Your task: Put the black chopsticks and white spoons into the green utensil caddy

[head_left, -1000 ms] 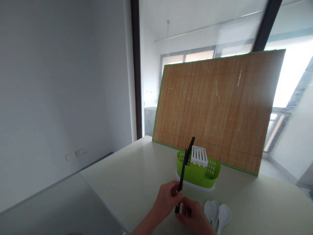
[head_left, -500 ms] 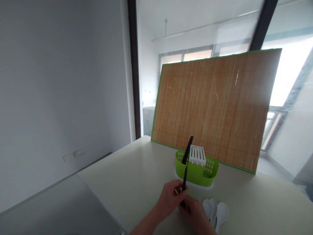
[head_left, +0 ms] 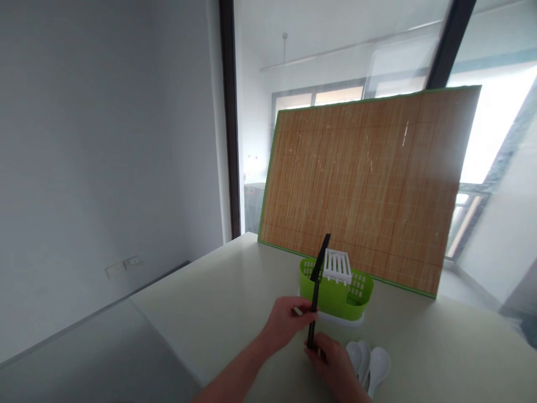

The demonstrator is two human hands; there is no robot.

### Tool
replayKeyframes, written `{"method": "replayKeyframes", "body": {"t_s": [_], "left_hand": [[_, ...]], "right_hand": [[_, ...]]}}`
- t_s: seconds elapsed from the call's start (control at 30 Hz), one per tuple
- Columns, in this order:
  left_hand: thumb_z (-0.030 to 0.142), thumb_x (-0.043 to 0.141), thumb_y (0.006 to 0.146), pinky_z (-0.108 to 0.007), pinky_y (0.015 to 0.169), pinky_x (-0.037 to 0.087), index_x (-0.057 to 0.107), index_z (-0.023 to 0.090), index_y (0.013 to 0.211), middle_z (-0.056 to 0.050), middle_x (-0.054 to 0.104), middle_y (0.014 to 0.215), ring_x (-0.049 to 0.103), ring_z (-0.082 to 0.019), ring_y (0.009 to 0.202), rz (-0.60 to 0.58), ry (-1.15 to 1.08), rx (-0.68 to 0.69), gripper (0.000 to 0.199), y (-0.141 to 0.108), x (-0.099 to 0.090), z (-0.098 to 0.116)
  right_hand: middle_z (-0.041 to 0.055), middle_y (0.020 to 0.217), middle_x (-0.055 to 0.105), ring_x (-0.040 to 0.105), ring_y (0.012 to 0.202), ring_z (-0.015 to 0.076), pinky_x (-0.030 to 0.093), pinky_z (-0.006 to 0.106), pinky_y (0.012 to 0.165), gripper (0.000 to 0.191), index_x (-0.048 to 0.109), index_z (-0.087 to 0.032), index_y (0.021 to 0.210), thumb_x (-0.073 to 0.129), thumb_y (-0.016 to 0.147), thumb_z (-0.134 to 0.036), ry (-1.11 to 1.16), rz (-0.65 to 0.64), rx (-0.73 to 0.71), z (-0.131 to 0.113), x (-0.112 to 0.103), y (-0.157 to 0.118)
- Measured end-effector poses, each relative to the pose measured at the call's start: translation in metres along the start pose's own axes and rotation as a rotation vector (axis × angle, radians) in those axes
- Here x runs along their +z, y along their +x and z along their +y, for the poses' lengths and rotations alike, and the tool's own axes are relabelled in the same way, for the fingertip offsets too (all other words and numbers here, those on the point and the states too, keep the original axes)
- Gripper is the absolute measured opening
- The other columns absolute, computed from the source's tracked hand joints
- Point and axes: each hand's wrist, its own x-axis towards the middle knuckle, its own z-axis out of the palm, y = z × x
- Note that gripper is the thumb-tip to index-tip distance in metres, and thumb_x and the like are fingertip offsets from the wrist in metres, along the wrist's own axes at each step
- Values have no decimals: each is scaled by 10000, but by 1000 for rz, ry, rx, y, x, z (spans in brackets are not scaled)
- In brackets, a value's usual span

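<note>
A narrow bundle of black chopsticks (head_left: 311, 334) stands nearly upright between my two hands. My left hand (head_left: 287, 320) pinches it around the middle, and my right hand (head_left: 331, 355) grips its lower end near the tabletop. Just behind is a green cutlery basket (head_left: 331, 300) on a white base, its sides pierced with small slots. Other black chopsticks (head_left: 321, 257) lean inside its left part. A white slatted rack (head_left: 337, 266) is fixed above the basket's middle. Close to my right hand lie several white spoons (head_left: 380, 365), partly overlapping.
Everything rests on a white table (head_left: 218, 302). A large bamboo mat board (head_left: 361, 190) with green edging stands tilted at the back of the table, against the glass partition. A grey-white wall (head_left: 104, 168) with a socket (head_left: 131, 262) is on the left.
My left hand has moved slightly up and left along the chopsticks, and the hands are further apart. More of the chopsticks shows between them, now more upright. The basket and spoons have stayed put.
</note>
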Motion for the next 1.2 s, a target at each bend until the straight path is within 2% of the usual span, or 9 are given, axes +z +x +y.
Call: {"method": "replayKeyframes", "body": {"t_s": [0.1,0.23,0.33,0.47,0.6,0.7,0.8,1.0,1.2], "left_hand": [[358,650,713,-177,496,424,711,144,862,-21,683,757,555,-93,579,65,-16,82,268,21,-19,28],[394,665,694,-221,585,488,708,162,891,-32,700,824,617,-143,701,221,28,274,308,68,-45,65],[408,658,696,-256,660,514,704,165,901,-49,704,854,633,-164,770,287,92,358,321,112,-54,70],[391,641,721,-266,698,514,688,149,928,-65,703,874,641,-157,780,274,312,231,322,164,-51,41],[370,671,694,-282,713,507,696,150,899,-59,705,840,645,-175,795,204,433,124,302,188,-41,1],[386,673,686,-275,696,501,700,154,899,-52,705,821,645,-183,797,154,498,67,316,194,-35,-19],[405,660,691,-259,679,491,702,173,908,-37,705,826,643,-181,800,93,559,30,320,199,-29,-30],[426,643,702,-239,671,476,701,209,919,-14,704,840,636,-165,801,-13,636,9,312,206,-18,-43],[440,651,693,-230,629,471,705,224,898,-14,705,825,638,-161,760,7,636,9,303,203,-15,-47]], "right_hand": [[-10,747,617,556,606,145,381,245,590,180,609,-222,923,464,838,-289,-2,0,43,1,-1,-2],[-3,780,635,588,689,155,388,247,641,203,612,-231,958,457,841,-288,-32,-21,44,3,-1,-4],[-7,783,643,594,695,148,382,235,635,190,622,-236,937,468,832,-273,-62,-56,47,5,0,-3],[-13,786,646,597,699,142,377,224,627,175,630,-241,911,479,822,-252,-87,-58,51,7,0,-3],[-21,787,646,600,708,133,376,212,639,167,631,-245,896,484,818,-233,-78,-57,49,5,-2,-4],[-27,789,640,595,704,125,370,206,637,167,630,-251,883,477,820,-221,-74,-63,47,4,-3,-4],[-23,795,639,592,709,128,366,207,638,164,630,-248,872,480,817,-217,-82,-67,46,3,-3,-4],[-26,788,633,587,706,127,358,206,639,164,630,-251,858,477,816,-207,-85,-69,48,3,-2,-4],[-24,775,629,582,689,127,359,205,624,163,636,-250,845,482,809,-208,-92,-60,33,5,-1,-5]]}}
